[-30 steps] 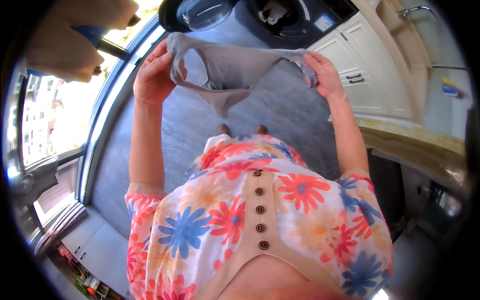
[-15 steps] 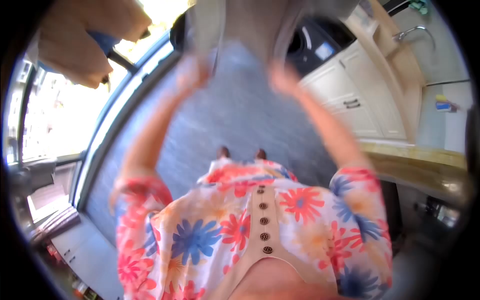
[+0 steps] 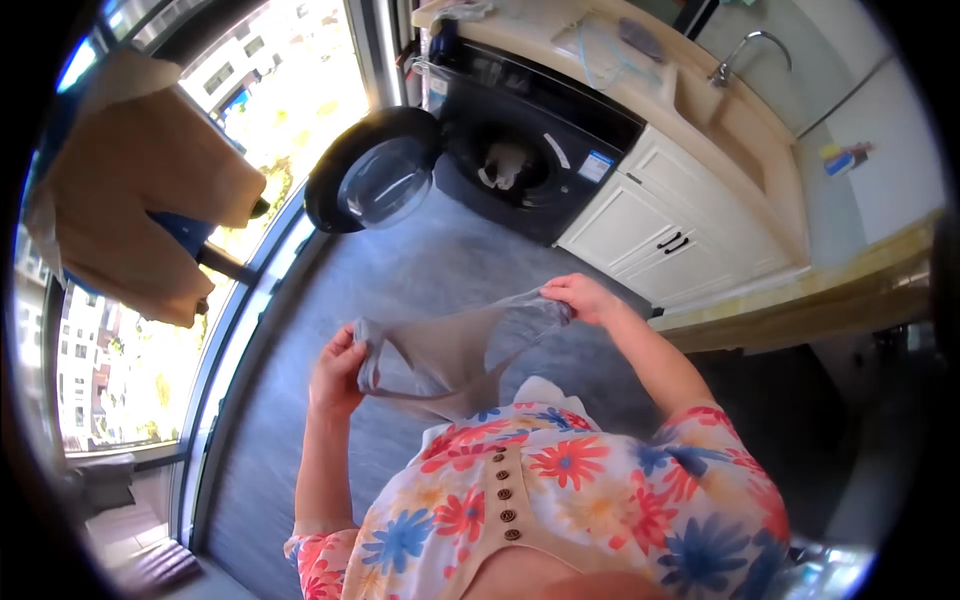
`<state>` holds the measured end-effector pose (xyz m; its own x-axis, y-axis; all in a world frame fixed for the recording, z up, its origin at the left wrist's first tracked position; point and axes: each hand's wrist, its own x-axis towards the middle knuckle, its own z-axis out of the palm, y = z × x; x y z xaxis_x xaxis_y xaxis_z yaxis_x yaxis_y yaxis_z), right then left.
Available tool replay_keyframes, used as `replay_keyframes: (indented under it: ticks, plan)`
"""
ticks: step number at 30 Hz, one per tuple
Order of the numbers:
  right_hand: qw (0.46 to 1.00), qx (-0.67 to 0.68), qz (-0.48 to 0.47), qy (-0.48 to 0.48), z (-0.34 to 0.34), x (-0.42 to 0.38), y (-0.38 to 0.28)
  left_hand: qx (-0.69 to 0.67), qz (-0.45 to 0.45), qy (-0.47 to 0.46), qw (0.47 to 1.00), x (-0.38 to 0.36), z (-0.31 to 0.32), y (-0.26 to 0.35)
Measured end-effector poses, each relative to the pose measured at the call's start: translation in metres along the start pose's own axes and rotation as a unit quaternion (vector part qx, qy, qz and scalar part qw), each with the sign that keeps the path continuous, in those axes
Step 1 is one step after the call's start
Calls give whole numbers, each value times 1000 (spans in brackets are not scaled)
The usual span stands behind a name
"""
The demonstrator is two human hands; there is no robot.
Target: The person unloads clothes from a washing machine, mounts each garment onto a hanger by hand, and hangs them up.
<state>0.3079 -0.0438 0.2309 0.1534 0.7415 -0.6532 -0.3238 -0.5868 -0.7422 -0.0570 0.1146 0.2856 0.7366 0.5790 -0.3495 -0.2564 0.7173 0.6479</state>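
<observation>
A thin grey garment [image 3: 445, 350] with openings and narrow bands hangs stretched between my hands, above the floor and in front of my shirt. My left hand [image 3: 338, 372] pinches its left edge, fingers closed on the cloth. At the other end, my right hand [image 3: 582, 298] grips a bunched corner between thumb and fingers. Farther off stands a black front-loading washing machine [image 3: 540, 130]. Its round door [image 3: 375, 170] is swung wide to the left, and grey laundry [image 3: 505, 165] shows inside the drum.
Tan trousers [image 3: 130, 180] hang by the bright window on the left. To the right of the washer are white cabinets [image 3: 680, 230], a pale countertop with a sink [image 3: 735, 130] and a curved faucet [image 3: 750, 55]. Dark grey flooring [image 3: 290, 400] lies below.
Both hands have come down and closer to my body, lowering the grey garment from high in front. The washer with its round door, previously mostly covered by the cloth, now shows.
</observation>
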Motion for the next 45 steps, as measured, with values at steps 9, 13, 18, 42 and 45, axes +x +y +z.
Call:
replay_keyframes:
  ticks: [9,13,18,42,45]
  plan:
    - [969,-189,-114,113,-87,31,-118,-27,-26,-78,996,17,69,-24]
    - [965,-48,-183,183,-162,58,-222,2,28,-36,999,37,92,-27]
    - [955,-72,-232,169,-210,88,-316,15,124,58,991,48,113,-20]
    - [813,-370,-67,444,-285,341,-493,-36,75,146,986,205,109,56]
    - [831,-329,-32,448,-317,362,-496,-67,97,138,983,219,110,52]
